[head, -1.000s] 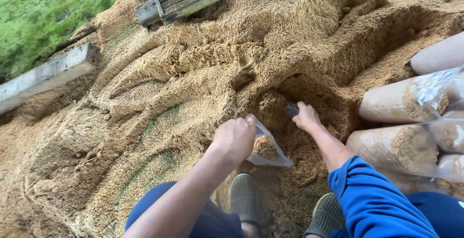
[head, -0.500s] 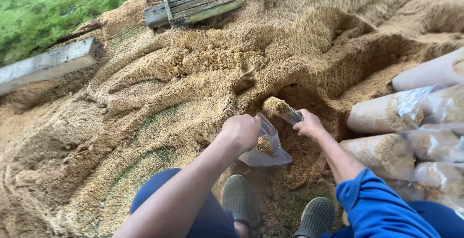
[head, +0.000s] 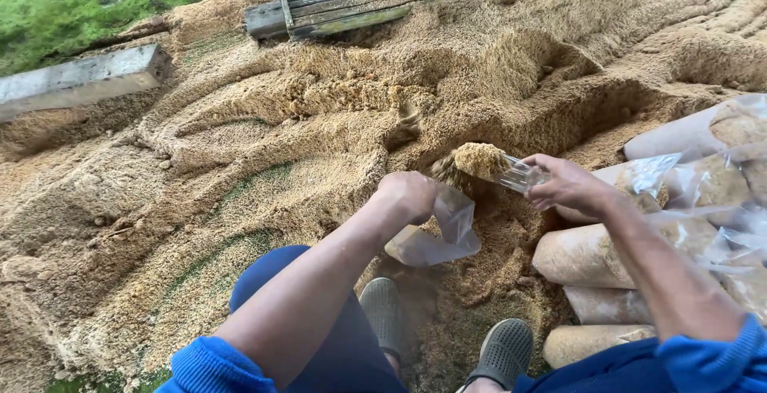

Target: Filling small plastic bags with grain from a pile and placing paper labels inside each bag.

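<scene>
Scooping is the step I judge to be in hand: my right hand (head: 569,188) is closed around a clear plastic cup (head: 518,174) heaped with sawdust (head: 479,158), held tilted just above and beside the mouth of a clear plastic bag (head: 438,233). My left hand (head: 409,195) is curled shut, pinching the bag's upper edge so the mouth stays up; the bag hangs low over the trampled patch in front of my 2 grey shoes (head: 503,351), and it looks partly filled near the bottom. All around lies the big sawdust pile (head: 264,161), with a dug hollow just behind the cup. To my right, filled bags (head: 595,253) lie stacked on their sides. The next move, as I read it, calls for bringing the cup's lip over the opening and tipping gently, with the left hand spreading the mouth wider, since the loose heap would easily spill past the thin rim.
</scene>
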